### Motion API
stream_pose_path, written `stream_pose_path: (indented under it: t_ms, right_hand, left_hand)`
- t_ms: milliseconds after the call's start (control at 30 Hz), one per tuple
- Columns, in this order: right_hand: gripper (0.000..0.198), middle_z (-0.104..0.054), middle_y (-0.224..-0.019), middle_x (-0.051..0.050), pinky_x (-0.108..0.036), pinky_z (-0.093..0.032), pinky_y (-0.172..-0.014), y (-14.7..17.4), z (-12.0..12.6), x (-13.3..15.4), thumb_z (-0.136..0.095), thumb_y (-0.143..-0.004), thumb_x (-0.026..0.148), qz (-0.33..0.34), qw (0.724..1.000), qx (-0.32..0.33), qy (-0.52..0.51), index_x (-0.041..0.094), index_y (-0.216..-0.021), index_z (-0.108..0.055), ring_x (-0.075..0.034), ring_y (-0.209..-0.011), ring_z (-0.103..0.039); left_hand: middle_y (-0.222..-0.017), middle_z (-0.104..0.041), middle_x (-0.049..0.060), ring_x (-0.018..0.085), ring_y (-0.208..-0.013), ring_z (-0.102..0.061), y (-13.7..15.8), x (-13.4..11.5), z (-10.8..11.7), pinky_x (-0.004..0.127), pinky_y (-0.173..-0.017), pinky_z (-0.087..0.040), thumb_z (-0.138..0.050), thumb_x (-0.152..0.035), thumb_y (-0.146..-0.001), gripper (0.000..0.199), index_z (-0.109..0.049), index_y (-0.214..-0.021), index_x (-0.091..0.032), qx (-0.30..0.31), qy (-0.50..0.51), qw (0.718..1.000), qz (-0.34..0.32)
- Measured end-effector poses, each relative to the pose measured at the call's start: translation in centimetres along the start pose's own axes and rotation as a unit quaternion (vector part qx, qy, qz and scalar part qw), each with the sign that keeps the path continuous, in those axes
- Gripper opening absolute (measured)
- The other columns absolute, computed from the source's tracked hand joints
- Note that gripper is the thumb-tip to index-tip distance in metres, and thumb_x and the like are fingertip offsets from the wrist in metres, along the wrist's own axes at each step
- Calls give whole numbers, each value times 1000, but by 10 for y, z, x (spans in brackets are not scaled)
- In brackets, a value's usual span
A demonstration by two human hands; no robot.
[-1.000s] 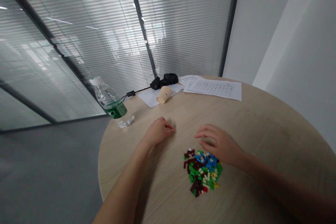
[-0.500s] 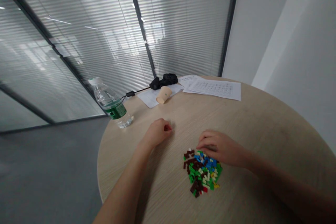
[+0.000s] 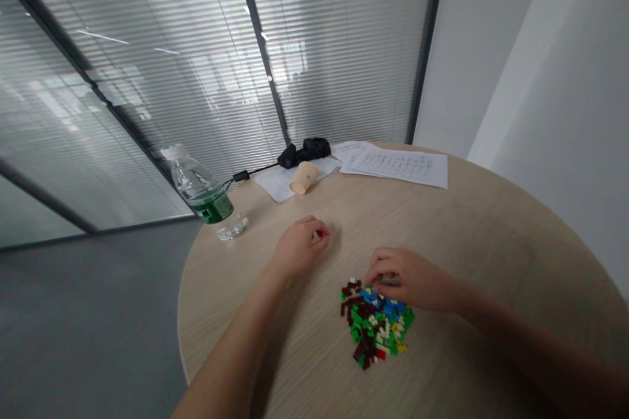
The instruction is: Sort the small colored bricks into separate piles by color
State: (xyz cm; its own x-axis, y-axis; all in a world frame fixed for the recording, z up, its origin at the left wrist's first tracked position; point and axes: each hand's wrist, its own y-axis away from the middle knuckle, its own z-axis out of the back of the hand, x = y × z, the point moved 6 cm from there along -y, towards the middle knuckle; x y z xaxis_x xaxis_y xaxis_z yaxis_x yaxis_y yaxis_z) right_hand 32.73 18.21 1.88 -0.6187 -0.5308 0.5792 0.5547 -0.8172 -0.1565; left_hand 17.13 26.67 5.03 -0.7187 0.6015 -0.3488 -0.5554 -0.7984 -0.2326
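A pile of small building bricks (image 3: 376, 327) in brown, green, blue, cream, yellow and red lies on the wooden table near its front. My right hand (image 3: 407, 277) is over the pile's upper edge, thumb and fingers bent close together at the blue and brown bricks; whether a brick is between the fingertips is too small to tell. My left hand (image 3: 301, 245) is to the left of and beyond the pile, its fingers curled to the thumb. What it holds, if anything, is hidden by the fingers.
A clear plastic bottle (image 3: 209, 203) with a green label stands at the table's left edge. Farther back are a paper cup (image 3: 304, 178) on its side, a black folded item (image 3: 314, 149) with a cord, and printed sheets (image 3: 407, 167). The round table (image 3: 491, 229) meets blinds behind.
My left hand has shifted slightly to the right with its fingers still curled. My right hand has moved slightly left and its fingertips have come down to the pile's top edge.
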Motion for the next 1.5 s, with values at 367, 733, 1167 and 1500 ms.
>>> stream_pose_path:
  t_ms: [367,733,1167,1500]
  right_hand:
    - [7,-60,-83,-2,-23,-40,-67,-1,-1,-2,-58,-79,18,-14,1000,-15,9,17,-78,-65,-13,-74,-55]
    - [8,-62,-69,0,-21,-41,-59,-1,16,-2,-56,-74,13,-59,988,-138,-21,17,-74,-63,-11,-63,-55]
    - [9,-67,-77,-2,-23,-47,-64,0,13,-12,-57,-76,18,-120,975,-160,-99,17,-82,-64,-13,-69,-61]
    - [13,-64,-84,-6,-25,-45,-69,-2,6,-4,-54,-79,14,-45,994,-94,13,16,-82,-66,-14,-76,-58]
  left_hand:
    - [-76,-60,1,12,-69,-52,5,-34,-22,22,-64,-38,-54,-17,-77,10,-64,-78,-17,128,58,984,-107]
    - [-71,-63,-1,10,-64,-54,10,-50,-37,21,-61,-39,-60,-28,-78,12,-65,-79,-16,155,199,966,-54]
    - [-69,-62,-2,9,-62,-52,8,-40,-21,20,-59,-39,-56,-20,-77,9,-64,-77,-17,141,179,973,-48]
    - [-79,-61,2,17,-80,-54,4,27,9,25,-70,-40,-57,-18,-74,9,-66,-73,-20,83,-75,994,7]
